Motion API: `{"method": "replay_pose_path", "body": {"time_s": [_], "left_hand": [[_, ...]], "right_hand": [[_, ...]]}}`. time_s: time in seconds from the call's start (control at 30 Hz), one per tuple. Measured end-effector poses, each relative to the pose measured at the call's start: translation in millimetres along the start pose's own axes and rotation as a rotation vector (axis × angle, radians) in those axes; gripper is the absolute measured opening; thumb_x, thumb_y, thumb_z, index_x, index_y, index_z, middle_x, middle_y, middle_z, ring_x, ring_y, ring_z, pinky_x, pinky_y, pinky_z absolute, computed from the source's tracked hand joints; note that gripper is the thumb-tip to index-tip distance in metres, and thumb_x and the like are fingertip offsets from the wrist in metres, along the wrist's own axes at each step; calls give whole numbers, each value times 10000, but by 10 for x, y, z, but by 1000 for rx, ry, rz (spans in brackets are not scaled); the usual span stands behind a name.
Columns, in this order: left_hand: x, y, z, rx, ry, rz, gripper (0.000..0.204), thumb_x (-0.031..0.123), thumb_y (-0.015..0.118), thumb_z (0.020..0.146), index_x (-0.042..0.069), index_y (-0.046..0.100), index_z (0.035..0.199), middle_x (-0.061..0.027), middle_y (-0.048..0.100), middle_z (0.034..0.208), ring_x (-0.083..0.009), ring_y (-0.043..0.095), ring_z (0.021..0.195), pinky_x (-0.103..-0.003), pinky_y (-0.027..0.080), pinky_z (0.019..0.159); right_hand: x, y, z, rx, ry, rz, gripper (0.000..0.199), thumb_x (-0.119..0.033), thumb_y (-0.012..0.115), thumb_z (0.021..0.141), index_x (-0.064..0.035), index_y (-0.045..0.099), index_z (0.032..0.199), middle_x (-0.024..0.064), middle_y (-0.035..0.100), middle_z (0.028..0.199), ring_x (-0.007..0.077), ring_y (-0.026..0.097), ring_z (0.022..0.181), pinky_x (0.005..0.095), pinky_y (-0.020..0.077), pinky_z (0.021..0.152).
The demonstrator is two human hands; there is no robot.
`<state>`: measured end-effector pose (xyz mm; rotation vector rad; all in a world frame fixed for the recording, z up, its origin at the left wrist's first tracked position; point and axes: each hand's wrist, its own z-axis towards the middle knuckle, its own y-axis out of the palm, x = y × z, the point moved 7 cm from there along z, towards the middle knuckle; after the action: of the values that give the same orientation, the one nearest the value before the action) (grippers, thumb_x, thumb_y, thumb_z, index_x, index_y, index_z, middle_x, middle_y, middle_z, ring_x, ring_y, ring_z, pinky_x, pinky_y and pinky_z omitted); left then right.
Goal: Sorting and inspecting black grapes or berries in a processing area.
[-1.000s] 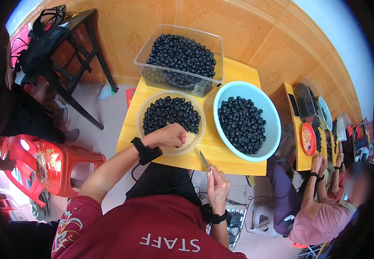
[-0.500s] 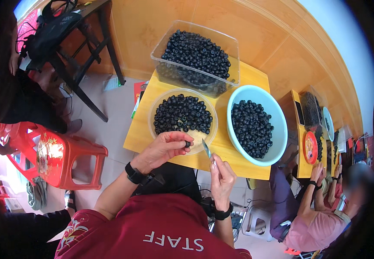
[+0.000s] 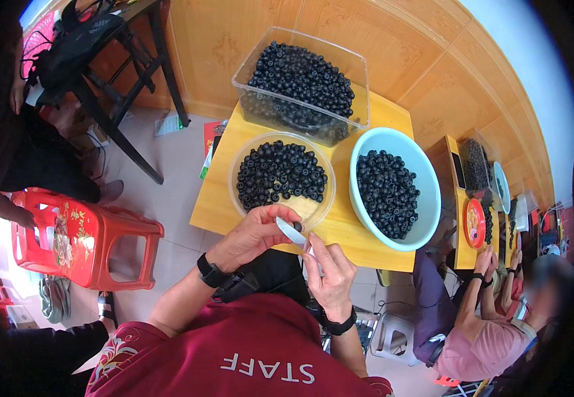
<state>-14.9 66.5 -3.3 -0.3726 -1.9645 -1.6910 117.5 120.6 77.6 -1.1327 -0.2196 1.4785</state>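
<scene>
My left hand [image 3: 252, 235] pinches a small black ring-shaped piece [image 3: 297, 226] between thumb and fingers. In my right hand [image 3: 330, 274] is a small knife [image 3: 289, 231], its blade against or just in front of that piece; exact contact cannot be made out. Both hands are over the near edge of a round clear tub [image 3: 330, 195], partly filled with black ring pieces [image 3: 280, 165]. To its right, a pale blue basin [image 3: 431, 218] contains many similar pieces [image 3: 387, 195]. Behind the tub, a rectangular clear plastic bin [image 3: 360, 73] is heaped with more of them.
The containers stand on a yellow table [image 3: 204, 208] against a wood-panelled wall [image 3: 393, 56]. Left are a red plastic stool [image 3: 125, 248], a dark-legged table [image 3: 118, 119] and a person's hand [image 3: 22, 215] on the stool. At right, another person [image 3: 479, 337] works at a similar table.
My right hand has moved up and left, bringing the knife blade to the piece in my left hand. At left, another person's hand has come onto the red stool.
</scene>
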Motion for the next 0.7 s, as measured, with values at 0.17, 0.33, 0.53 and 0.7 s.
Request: {"method": "replay_pose_path", "body": {"time_s": [0.17, 0.33, 0.53, 0.7], "left_hand": [[-5, -8, -6, 5, -9, 29, 253, 126, 684, 830, 29, 578, 1039, -59, 624, 987, -145, 615, 934, -291, 497, 877], [-10, -36, -19, 36, -4, 10, 183, 25, 635, 837, 23, 595, 1015, -61, 635, 995, -145, 629, 899, -283, 523, 816], [7, -31, -28, 16, -11, 25, 186, 52, 658, 835, 29, 598, 1010, -60, 640, 988, -140, 626, 874, -277, 524, 787], [23, -23, -34, 14, -12, 35, 176, 56, 661, 836, 31, 599, 999, -63, 645, 977, -144, 626, 868, -276, 522, 771]], "right_hand": [[41, 14, -23, -8, 20, 11, 393, -118, 747, 737, -88, 658, 1119, 63, 485, 647, 234, 541, 535, 355, 445, 498], [59, 8, -30, -5, 26, 40, 376, -128, 739, 749, -87, 659, 1114, 61, 498, 651, 231, 546, 540, 350, 444, 496], [87, -3, -25, -8, 10, 54, 364, -130, 732, 757, -86, 661, 1112, 54, 496, 643, 222, 544, 536, 345, 440, 494], [93, 0, -28, -21, 11, 68, 365, -128, 733, 756, -83, 661, 1111, 50, 489, 633, 213, 540, 532, 342, 437, 490]]}}
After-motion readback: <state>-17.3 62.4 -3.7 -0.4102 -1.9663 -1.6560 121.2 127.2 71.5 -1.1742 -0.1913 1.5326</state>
